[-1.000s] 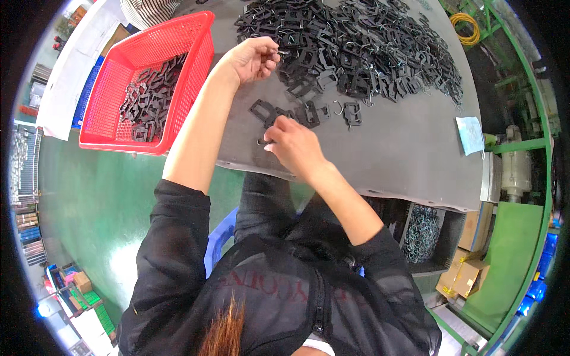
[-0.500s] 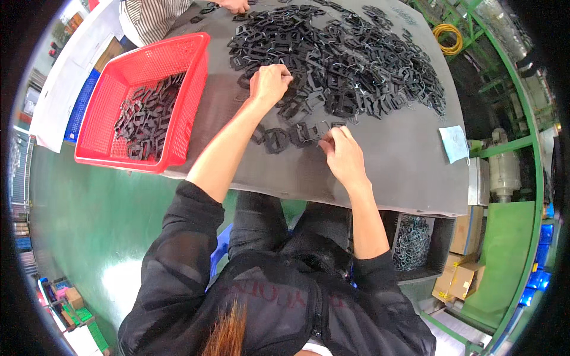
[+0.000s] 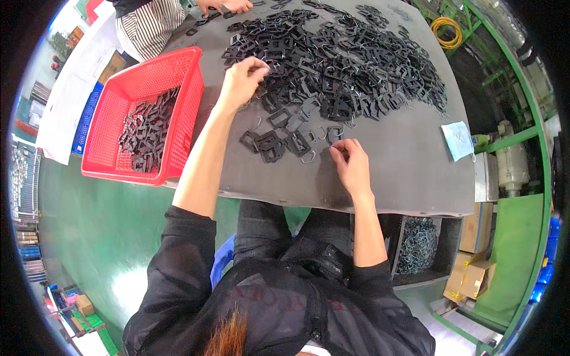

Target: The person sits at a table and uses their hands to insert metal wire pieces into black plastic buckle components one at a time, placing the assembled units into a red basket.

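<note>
A large heap of black rectangular buckles (image 3: pixel 332 77), many with thin metal wire loops, covers the far part of the grey table. My left hand (image 3: pixel 242 86) is raised at the heap's left edge, its fingers curled together; whatever they may pinch is hidden. Several loose buckles (image 3: pixel 271 146) and wire hooks (image 3: pixel 307 156) lie spread out nearer to me. To the right of these is my right hand (image 3: pixel 353 169), fingers bent inward and their tips close beside a single buckle (image 3: pixel 335 133). What this hand grips, if anything, I cannot make out.
On the left a red basket (image 3: pixel 193 107) holds black parts. At the far left another person's hand (image 3: pixel 237 6) works among buckles. A light blue mask (image 3: pixel 456 141) lies at the table's right side. A bin of wire loops (image 3: pixel 418 246) stands below the front edge.
My left hand has moved left, away from the heap. My right hand has drawn slightly right and toward me. Loose buckles between them lie differently, and more of the other person's hands shows.
</note>
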The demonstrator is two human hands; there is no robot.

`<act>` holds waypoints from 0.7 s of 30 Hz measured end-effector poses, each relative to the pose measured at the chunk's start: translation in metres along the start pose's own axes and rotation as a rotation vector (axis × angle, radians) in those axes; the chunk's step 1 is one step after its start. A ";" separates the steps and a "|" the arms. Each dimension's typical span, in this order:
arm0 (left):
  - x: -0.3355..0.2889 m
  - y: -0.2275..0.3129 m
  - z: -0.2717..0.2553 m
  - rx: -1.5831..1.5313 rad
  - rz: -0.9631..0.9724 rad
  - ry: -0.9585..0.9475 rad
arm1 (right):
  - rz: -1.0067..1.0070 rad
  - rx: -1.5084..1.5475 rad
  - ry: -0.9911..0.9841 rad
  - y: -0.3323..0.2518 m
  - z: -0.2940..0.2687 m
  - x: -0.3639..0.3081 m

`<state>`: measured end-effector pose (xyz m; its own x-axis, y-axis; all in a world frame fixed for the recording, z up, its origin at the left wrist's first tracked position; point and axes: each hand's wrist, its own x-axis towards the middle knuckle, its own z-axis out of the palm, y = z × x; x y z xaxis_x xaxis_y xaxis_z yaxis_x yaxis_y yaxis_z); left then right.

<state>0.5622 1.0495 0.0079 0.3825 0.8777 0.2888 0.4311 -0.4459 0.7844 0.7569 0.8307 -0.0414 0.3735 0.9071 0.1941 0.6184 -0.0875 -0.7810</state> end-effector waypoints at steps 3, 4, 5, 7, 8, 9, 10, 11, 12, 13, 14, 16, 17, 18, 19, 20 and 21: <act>0.002 -0.009 0.001 -0.016 0.041 -0.009 | 0.022 0.041 -0.004 -0.001 -0.001 0.000; 0.004 -0.012 0.000 -0.048 0.027 -0.010 | 0.033 0.045 -0.007 -0.003 -0.001 0.000; 0.004 -0.008 -0.003 -0.079 0.015 -0.015 | 0.010 0.046 0.004 -0.005 -0.001 0.001; 0.001 0.000 -0.009 -0.204 -0.128 -0.117 | -0.035 0.048 0.026 -0.009 0.001 0.005; 0.000 0.004 -0.012 -0.284 -0.166 -0.119 | -0.049 0.054 0.040 -0.012 0.002 0.008; -0.001 0.009 -0.014 -0.364 -0.205 -0.120 | -0.063 0.060 0.054 -0.016 0.003 0.012; -0.002 0.014 -0.014 -0.349 -0.182 -0.128 | -0.076 0.066 0.067 -0.020 0.005 0.016; -0.004 0.014 -0.015 -0.320 -0.110 -0.121 | -0.090 0.067 0.064 -0.024 0.008 0.018; -0.004 0.013 -0.015 -0.290 -0.038 -0.115 | -0.103 0.068 0.061 -0.027 0.011 0.021; -0.005 0.013 -0.015 -0.260 0.033 -0.108 | -0.116 0.069 0.058 -0.030 0.014 0.023; -0.007 0.024 -0.014 -0.130 0.105 -0.100 | -0.125 0.052 0.058 -0.031 0.016 0.025; -0.010 0.044 -0.012 0.071 0.153 -0.153 | -0.080 0.064 0.022 -0.035 0.018 0.025; -0.006 0.046 -0.014 0.162 0.195 -0.159 | -0.065 0.073 0.006 -0.038 0.018 0.026; -0.004 0.044 -0.014 0.206 0.179 -0.195 | -0.061 0.065 -0.007 -0.038 0.020 0.027; -0.002 0.041 -0.015 0.250 0.163 -0.231 | -0.058 0.057 -0.019 -0.038 0.021 0.028; -0.001 0.040 -0.014 0.291 0.147 -0.269 | -0.051 0.046 -0.030 -0.038 0.022 0.028; -0.001 0.038 -0.013 0.263 0.069 -0.277 | -0.040 0.039 -0.043 -0.037 0.022 0.029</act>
<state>0.5675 1.0341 0.0452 0.6086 0.7795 0.1483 0.5779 -0.5635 0.5903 0.7297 0.8695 -0.0193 0.3184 0.9266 0.2000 0.6044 -0.0359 -0.7958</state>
